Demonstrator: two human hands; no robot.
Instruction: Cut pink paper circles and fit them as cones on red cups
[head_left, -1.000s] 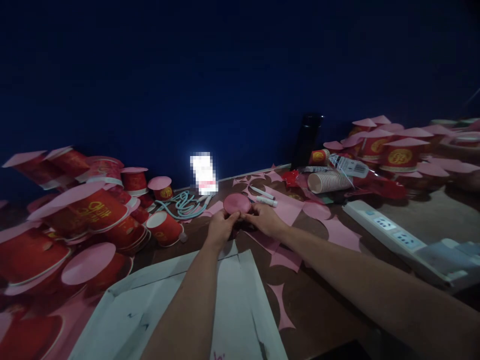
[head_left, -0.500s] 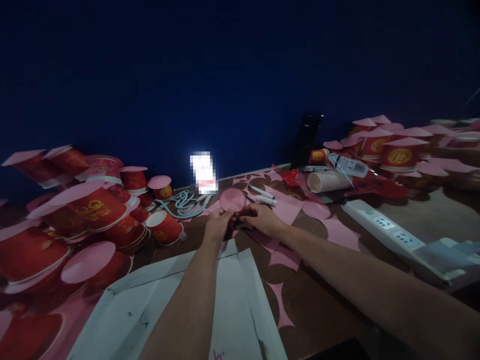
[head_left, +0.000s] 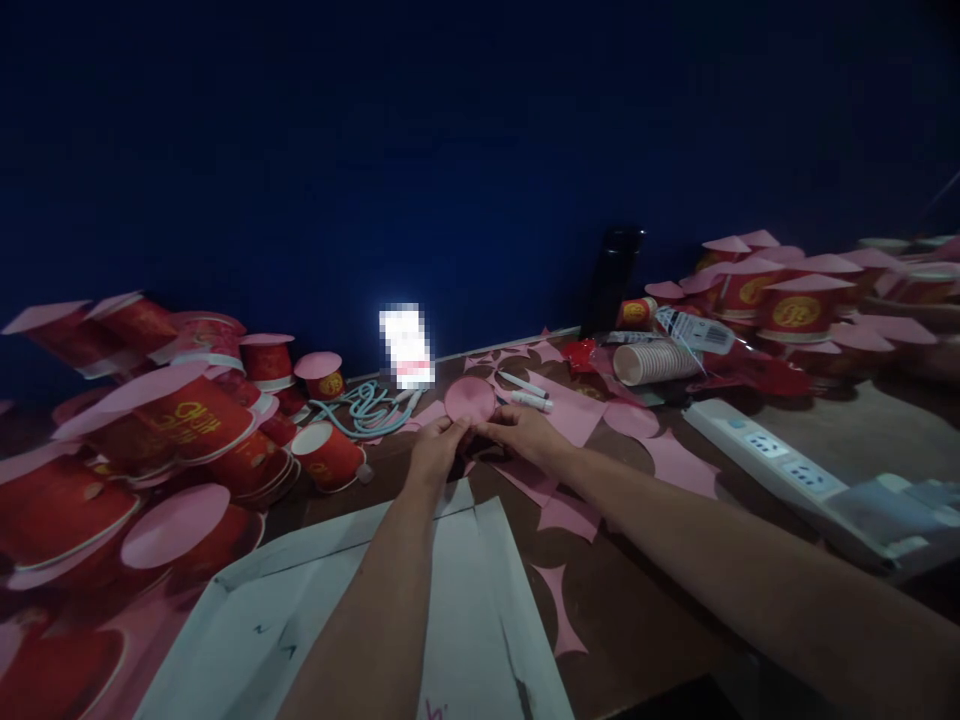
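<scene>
A pink paper disc [head_left: 469, 397] is held by its near edge in front of me. My left hand [head_left: 439, 447] pinches that edge between thumb and fingers from the left. From the right, my right hand [head_left: 525, 434] grips the same edge, its fingertips almost meeting the left ones. Whether anything lies beneath the disc is hidden. Just beyond the right hand are two white pens [head_left: 531, 401]. A red paper cup [head_left: 330, 458] lies tipped to the left of my left hand.
Red cups with pink paper tops [head_left: 217, 410] crowd the left; more [head_left: 799, 308] stand at the back right. Pink cut-out scraps [head_left: 570, 512] litter the brown table. A power strip [head_left: 765, 450], a sleeve of cups [head_left: 652, 362], a black bottle [head_left: 613, 280], a lit phone [head_left: 407, 345] and white sheet [head_left: 480, 600] surround my arms.
The pink disc has shifted slightly to the right. My right fingertips have closed in on its near edge beside the left ones.
</scene>
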